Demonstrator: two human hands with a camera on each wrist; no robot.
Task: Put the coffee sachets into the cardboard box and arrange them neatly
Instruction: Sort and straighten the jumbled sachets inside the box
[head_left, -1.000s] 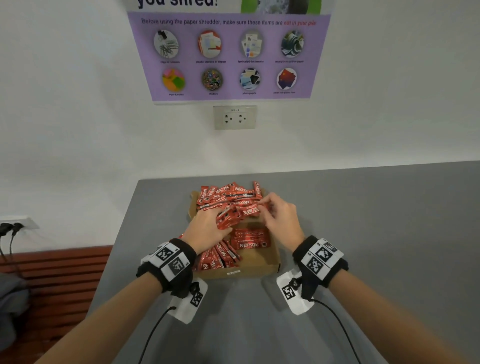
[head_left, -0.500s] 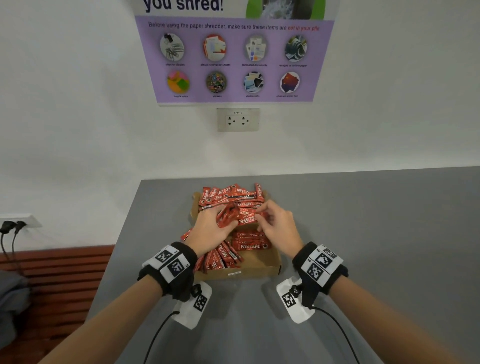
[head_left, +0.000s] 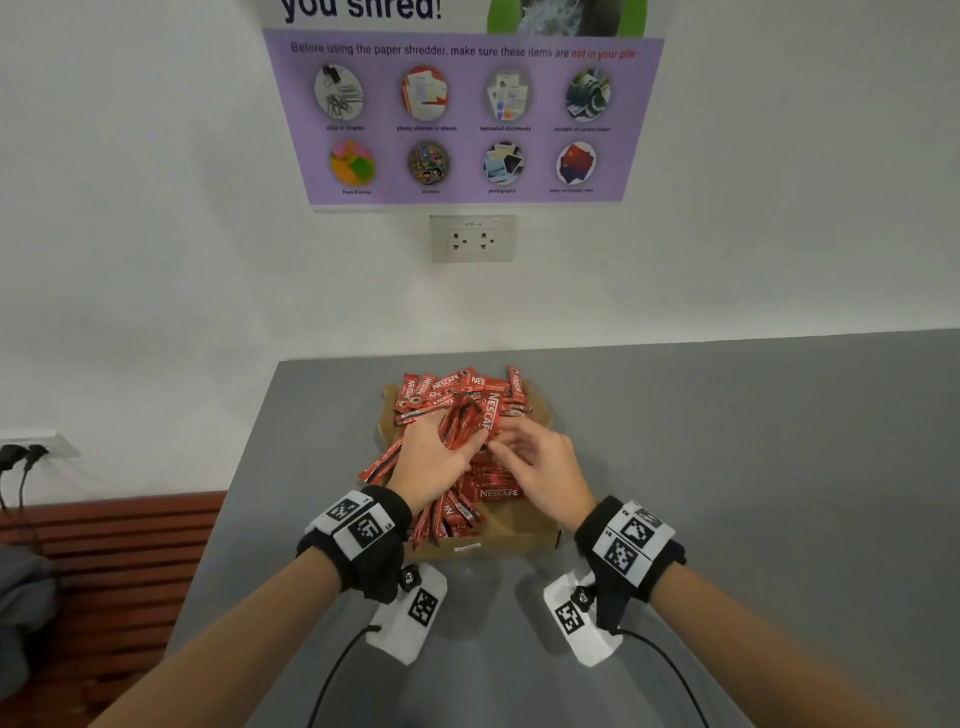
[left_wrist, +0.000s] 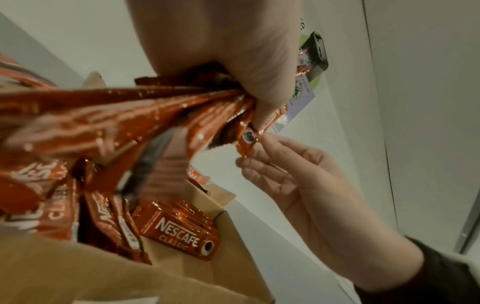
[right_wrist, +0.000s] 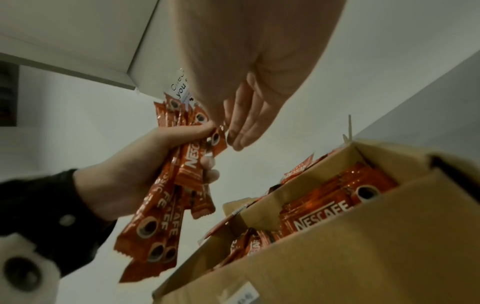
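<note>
The left hand (head_left: 434, 460) held a fanned bunch of coffee sachets (right_wrist: 166, 197) above the cardboard box (head_left: 519, 540), its fingers curled round them in a firm grip. The right hand (head_left: 545, 467) reached across to the bunch with fingers nearly straight, its fingertips (left_wrist: 246, 162) touching the lower end of one sachet; whether they pinched it or merely steadied it could not be told for certain, though they looked relaxed. The box stood on the grey desk (head_left: 727, 467) in front of the person. At its near right side a neat stack of sachets (left_wrist: 182, 230) lay flat and squared, and the near left side held more, standing on edge but less orderly. Behind the hands a loose heap of sachets (head_left: 457, 389) covered the far part of the box, some jutting past its rim. By that showing the task seemed somewhere around the middle: one stack was tidy, while the bunch in hand and the far heap were not yet squared and set down.
</note>
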